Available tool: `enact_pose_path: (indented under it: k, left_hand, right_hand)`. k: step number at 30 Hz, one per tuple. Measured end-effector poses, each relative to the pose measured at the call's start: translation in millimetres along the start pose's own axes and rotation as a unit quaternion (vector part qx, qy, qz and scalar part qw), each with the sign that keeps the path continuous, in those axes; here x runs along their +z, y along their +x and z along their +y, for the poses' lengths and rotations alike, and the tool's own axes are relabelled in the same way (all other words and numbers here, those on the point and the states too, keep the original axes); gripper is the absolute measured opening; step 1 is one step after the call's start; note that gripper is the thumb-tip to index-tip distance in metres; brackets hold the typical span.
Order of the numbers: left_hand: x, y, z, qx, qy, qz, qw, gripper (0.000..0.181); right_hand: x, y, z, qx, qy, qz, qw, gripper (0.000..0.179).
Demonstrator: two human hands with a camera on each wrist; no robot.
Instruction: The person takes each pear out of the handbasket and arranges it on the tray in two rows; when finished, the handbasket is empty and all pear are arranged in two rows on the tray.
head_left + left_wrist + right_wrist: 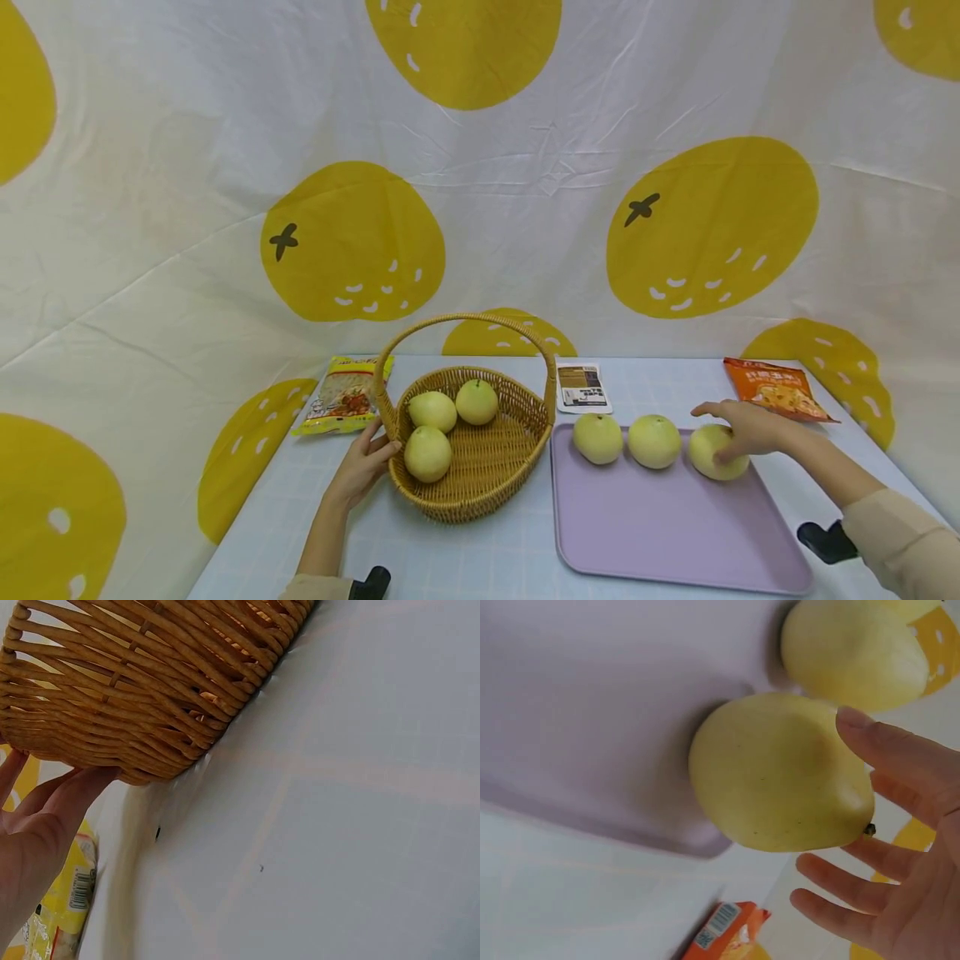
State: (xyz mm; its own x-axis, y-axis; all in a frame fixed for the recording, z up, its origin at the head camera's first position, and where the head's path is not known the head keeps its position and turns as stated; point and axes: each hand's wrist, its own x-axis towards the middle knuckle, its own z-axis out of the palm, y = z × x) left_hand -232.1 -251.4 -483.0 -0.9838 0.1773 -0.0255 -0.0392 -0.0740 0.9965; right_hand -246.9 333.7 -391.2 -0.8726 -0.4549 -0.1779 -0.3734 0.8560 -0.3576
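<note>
A wicker basket [480,467] with a tall arched handle holds three pale yellow-green melons, one of them a front melon [427,454]. My left hand [362,467] touches the basket's left outer side; in the left wrist view its fingertips [94,776] meet the weave. On the right, a lilac tray [660,525] bears three more melons along its far edge. At the rightmost melon [712,454], my right hand [757,429] has its thumb in front and its fingers spread around the stem end. In the right wrist view this melon [780,776] lies at the tray's corner.
A yellow food packet [341,396] lies behind the basket's left side. Between basket and tray, farther back, is a white packet [583,388]. An orange snack bag [780,389] lies beyond the right hand. A fruit-printed curtain [510,225] hangs behind the table.
</note>
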Motion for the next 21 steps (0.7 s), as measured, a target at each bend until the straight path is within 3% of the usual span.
enact_pose_path:
  k: [12, 21]
  left_hand:
    - [-1.4, -0.6, 0.5, 0.001, 0.0, -0.003, 1.0, 0.072]
    - [-1.3, -1.3, 2.1, 0.0, 0.003, -0.012, 0.9999, 0.073]
  right_hand:
    - [-15.8, 13.9, -38.4, -0.055, -0.031, 0.043, 0.9971, 0.061]
    - [-17.5, 27.9, -76.3, -0.107, -0.002, 0.045, 0.9932, 0.057]
